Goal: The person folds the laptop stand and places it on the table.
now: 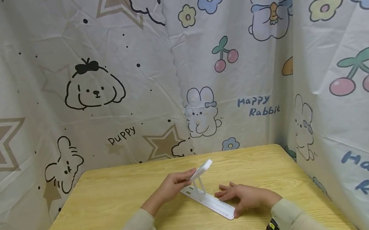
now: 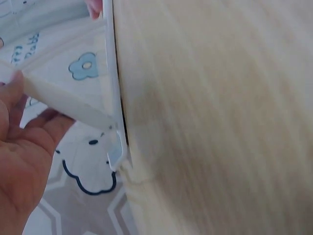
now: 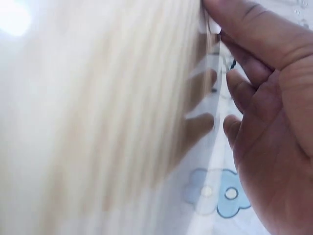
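A white folding stand rests on the table, its long slotted base slanting from back left to front right. Two thin struts rise from the base to a tilted top panel. My left hand pinches the lower left edge of that panel; in the left wrist view its thumb and fingers hold a white arm hinged to the base. At the front end of the base, my right hand holds the corner with thumb and index finger, the other fingers spread beside it.
The pale wooden table ends at a rounded back edge. A printed curtain hangs close behind it and along both sides. Black straps with small devices sit at the wrists, below the light sleeves.
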### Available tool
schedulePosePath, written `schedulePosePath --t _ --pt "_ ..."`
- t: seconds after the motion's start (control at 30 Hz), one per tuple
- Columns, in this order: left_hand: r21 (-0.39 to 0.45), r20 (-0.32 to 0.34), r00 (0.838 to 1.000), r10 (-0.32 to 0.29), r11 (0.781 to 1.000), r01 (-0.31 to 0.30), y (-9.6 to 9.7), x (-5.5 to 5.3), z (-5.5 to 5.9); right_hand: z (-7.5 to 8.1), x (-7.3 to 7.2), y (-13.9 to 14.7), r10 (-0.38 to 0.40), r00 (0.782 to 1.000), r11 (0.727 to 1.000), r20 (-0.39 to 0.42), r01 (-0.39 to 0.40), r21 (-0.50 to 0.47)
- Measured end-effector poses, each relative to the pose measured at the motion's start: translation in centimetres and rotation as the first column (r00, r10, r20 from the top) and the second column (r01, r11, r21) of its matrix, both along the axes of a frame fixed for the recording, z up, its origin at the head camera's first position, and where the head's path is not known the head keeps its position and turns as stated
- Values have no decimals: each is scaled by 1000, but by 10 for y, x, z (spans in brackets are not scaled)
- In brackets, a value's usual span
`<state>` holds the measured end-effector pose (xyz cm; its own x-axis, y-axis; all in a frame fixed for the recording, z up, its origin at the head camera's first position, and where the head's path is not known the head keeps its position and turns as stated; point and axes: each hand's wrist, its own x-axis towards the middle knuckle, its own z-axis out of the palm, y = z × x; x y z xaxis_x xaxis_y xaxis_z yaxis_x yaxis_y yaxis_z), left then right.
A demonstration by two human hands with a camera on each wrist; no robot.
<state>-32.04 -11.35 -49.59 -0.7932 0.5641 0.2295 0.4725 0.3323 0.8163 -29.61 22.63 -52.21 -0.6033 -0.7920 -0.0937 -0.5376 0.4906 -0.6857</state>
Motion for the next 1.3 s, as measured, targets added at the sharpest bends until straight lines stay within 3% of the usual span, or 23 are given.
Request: schedulePosePath --t 0.13,0.3,0.43,0.53,0.73,0.87,1.03,1.3 --pt "-6 40 998 -52 999 52 -6 -9 1 -1 9 -10 5 997 1000 -71 -5 8" --pt "67 152 981 -118 992 109 -16 -21 0 2 18 -27 13 989 999 -150 -8 36" --pt "87 195 971 -135 989 120 -23 -24 1 8 22 -35 8 989 998 -150 2 64" --pt "73 179 975 -133 990 122 -23 -21 5 9 18 -32 29 990 997 -137 -19 78" --pt "62 152 981 -117 992 109 -20 -11 11 9 -5 -23 11 998 999 -62 -8 54" --pt "-11 130 989 -64 998 66 -18 -5 13 9 -14 -23 25 998 998 -53 -22 56" --pt "-84 143 990 1 996 12 -17 -3 8 6 -18 -27 68 996 994 -59 -63 88" --pt "-62 182 982 38 998 -27 -19 -4 1 5 -17 -34 117 990 989 -74 -109 104"
